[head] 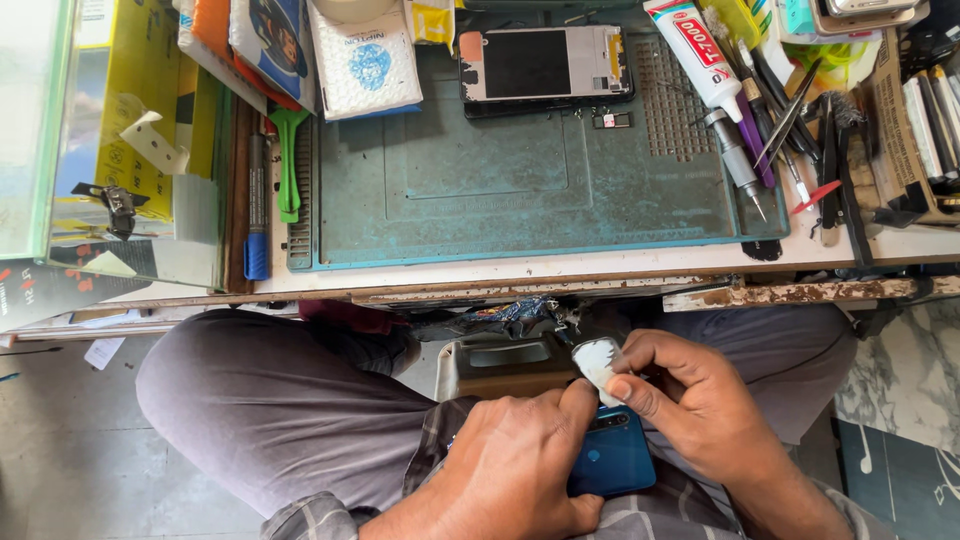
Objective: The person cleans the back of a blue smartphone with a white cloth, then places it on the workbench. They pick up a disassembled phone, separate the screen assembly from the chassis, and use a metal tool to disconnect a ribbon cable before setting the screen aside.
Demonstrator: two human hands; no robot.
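Phone (615, 462) (blue) gripped by left hand (505, 470) below bench edge (560, 292); right hand (690, 400) fingers pinch white pad (598, 362).

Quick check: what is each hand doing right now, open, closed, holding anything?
Left hand: closed around the blue phone, holding it in the lap.
Right hand: fingers pinched on a small white piece above the phone.
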